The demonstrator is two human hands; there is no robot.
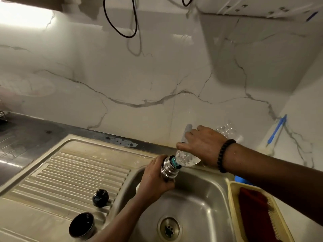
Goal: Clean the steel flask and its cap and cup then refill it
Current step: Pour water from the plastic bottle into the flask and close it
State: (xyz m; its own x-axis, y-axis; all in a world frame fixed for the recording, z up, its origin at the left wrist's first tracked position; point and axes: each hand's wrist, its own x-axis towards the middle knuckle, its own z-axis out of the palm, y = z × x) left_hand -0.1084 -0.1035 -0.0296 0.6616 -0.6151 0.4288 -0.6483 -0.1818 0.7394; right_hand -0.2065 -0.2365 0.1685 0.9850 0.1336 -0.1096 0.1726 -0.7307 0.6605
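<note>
1 steel sink (pixel 192 194) w/ ribbed drainboard (pixel 70 168) off to the left of the left hand. 1 yellow basket (pixel 234 198) below the right forearm, red cloth (pixel 253 206) inside. 1 clear plastic bottle (pixel 187 158) tipped neck-down, right hand (pixel 204 145) wrapped round its body from above, fingers curled on it. 1 steel flask (pixel 169 169) held over the basin, left hand (pixel 153 179) curled round its body just under the threaded neck; bottle mouth sits right at/in the flask mouth, between the two hands. 1 cup (pixel 81 226) and 1 black cap (pixel 100 198) stand on the drainboard, below-left of the left hand, apart from each other and from the flask.

Step looks like refill, so prob late in the task; water level in flask not visible. To do it well: keep flask near upright and steady, bottle mouth centred on the opening, tilt gently so it doesn't glug and splash, stay over the basin for spills, stop before the threads so the cap can seat.
</note>
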